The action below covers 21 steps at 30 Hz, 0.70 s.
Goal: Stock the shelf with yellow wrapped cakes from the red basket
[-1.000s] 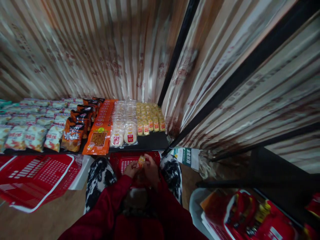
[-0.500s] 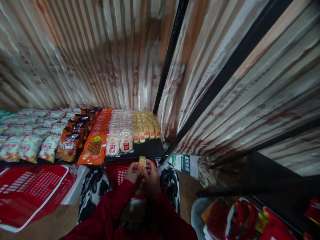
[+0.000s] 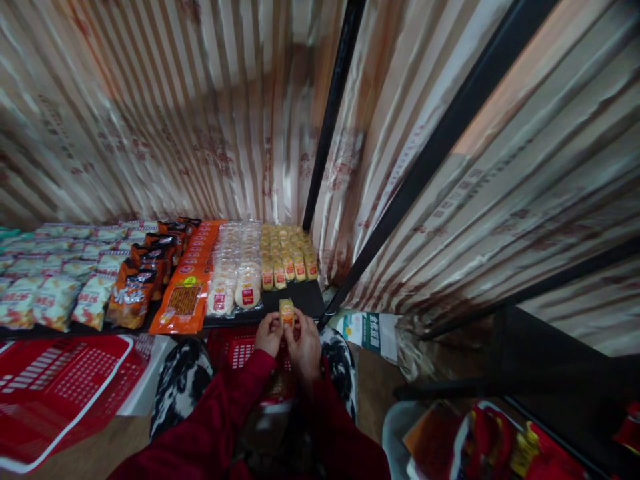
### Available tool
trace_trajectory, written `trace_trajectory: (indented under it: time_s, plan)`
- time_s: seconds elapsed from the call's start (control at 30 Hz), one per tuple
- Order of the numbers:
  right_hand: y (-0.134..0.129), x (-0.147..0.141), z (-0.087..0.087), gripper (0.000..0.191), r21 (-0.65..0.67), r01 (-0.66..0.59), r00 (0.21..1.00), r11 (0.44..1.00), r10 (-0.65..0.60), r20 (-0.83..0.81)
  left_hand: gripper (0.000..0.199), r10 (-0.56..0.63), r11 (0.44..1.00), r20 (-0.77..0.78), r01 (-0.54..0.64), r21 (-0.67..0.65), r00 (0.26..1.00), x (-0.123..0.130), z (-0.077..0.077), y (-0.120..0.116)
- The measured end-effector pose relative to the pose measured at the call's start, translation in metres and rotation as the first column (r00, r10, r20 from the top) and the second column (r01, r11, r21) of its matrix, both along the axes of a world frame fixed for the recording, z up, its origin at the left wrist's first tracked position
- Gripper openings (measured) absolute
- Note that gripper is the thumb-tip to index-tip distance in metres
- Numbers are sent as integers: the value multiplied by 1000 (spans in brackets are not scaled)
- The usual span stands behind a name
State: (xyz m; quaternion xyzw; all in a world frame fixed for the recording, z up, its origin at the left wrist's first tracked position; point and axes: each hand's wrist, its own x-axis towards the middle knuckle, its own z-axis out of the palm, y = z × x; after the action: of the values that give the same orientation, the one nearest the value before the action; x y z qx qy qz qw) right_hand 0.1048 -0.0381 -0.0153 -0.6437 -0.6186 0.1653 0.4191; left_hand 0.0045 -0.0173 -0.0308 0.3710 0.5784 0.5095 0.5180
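A small yellow snack packet stands upright between my two hands, just in front of the black shelf. My left hand grips its left side with bent fingers. On the right side, my right hand holds it with the thumb on its front. Beyond them, rows of matching yellow packets lie at the shelf's right end. To their left are clear-wrapped round white crackers, then an orange snack bag.
Orange-brown bags and white snack bags fill the shelf's left part. A red basket sits at lower left, another red basket below my hands. Black posts rise beside the curtain. Red packages lie at lower right.
Both hands have moved slightly forward and up with the yellow packet, closer to the shelf edge. The view has shifted a little; the rows on the shelf look the same.
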Motion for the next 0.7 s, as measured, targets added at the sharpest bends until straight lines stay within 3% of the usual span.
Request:
trace_trajectory:
  time_s: [0.27,0.6,0.7]
  plan:
    - [16,5,-7,44,4,-10,1000,1000,10,11,21,-2,1000,-53,2,-12,999,9,2,13]
    - [45,9,-13,44,41,74,996,996,-71,-62,29,-67,984,-424,131,124,903,15,15,33]
    - [56,11,-19,45,79,90,994,993,-84,-67,34,-49,962,-570,193,195,820,13,16,37]
